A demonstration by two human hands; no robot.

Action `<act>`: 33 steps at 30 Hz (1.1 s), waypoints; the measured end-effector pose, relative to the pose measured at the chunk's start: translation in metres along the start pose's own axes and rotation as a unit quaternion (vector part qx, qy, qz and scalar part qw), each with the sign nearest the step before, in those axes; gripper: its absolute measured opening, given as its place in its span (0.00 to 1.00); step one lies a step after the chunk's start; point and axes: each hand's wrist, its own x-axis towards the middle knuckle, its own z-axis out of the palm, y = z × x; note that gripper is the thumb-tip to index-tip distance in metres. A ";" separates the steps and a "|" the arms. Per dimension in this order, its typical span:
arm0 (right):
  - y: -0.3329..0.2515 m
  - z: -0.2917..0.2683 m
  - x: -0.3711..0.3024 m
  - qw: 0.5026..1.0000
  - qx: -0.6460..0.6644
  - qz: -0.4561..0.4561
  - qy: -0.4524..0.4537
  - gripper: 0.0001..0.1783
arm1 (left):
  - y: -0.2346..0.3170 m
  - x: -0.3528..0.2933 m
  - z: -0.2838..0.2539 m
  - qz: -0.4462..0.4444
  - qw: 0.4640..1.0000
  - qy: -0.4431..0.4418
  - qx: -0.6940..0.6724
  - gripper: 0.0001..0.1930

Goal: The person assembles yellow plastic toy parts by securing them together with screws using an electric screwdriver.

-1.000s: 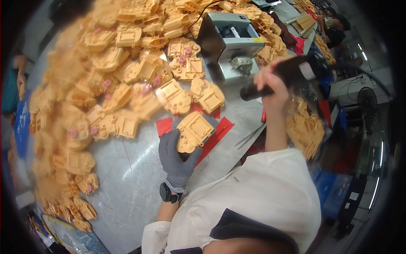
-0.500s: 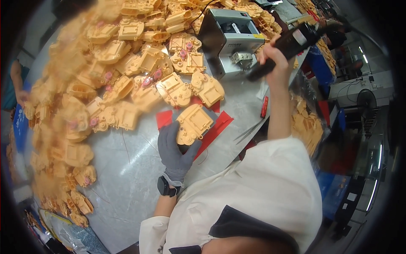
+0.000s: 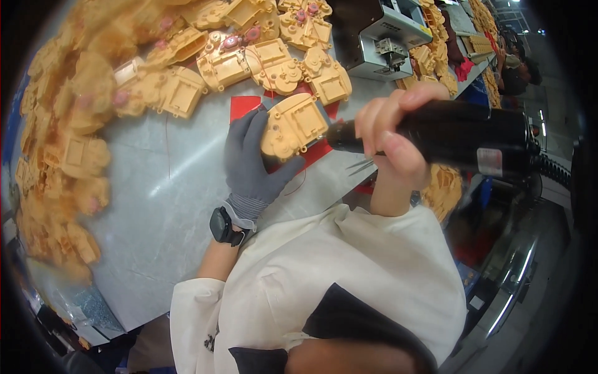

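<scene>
Yellow plastic housing: seen in the head view, the part (image 3: pixel 296 124) sits at mid-frame with its recessed side up. Clock directions below are taken from it.
Grey-gloved left hand: at eight o'clock, this hand (image 3: pixel 255 153) grips the housing's near left edge, fingers and thumb spread around it.
Bare right hand: at three o'clock, this hand (image 3: pixel 395 131) is wrapped about a black driver-like tool (image 3: pixel 467 134).
Tool nose: it points at the housing's right edge; whether the two touch cannot be told.
Red strips: one red piece (image 3: pixel 244 107) shows at about ten o'clock, more red at five, on the grey desk (image 3: pixel 149 206).
Neighbouring housings: one (image 3: pixel 327 76) lies close at one o'clock; another (image 3: pixel 274 65), crossed by a thin red wire, lies at eleven.
Grey machine: a boxy unit (image 3: pixel 386 37) stands between one and two o'clock.
Slip risk: a tool nose meeting the edge off-line could skid and scratch the plastic or catch the glove.
Shift risk: a loose left grip could let the housing turn under pressure.
Snag risk: the stray wire could catch if the housing were pushed toward eleven.
</scene>
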 end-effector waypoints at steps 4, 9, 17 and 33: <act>0.001 -0.002 -0.004 1.000 -0.004 0.013 -0.010 0.22 | -0.002 -0.004 -0.002 0.012 1.000 -0.002 0.000 0.37; 0.007 0.000 -0.002 1.000 -0.025 0.011 0.014 0.20 | -0.006 -0.003 -0.001 0.015 1.000 -0.016 -0.010 0.37; 0.012 0.003 0.002 0.999 -0.034 0.030 0.004 0.17 | -0.009 0.001 0.000 0.022 0.999 -0.019 0.015 0.36; -0.022 -0.114 0.052 0.942 -0.092 -0.125 0.297 0.14 | 0.000 0.003 -0.002 0.031 0.998 -0.036 0.033 0.37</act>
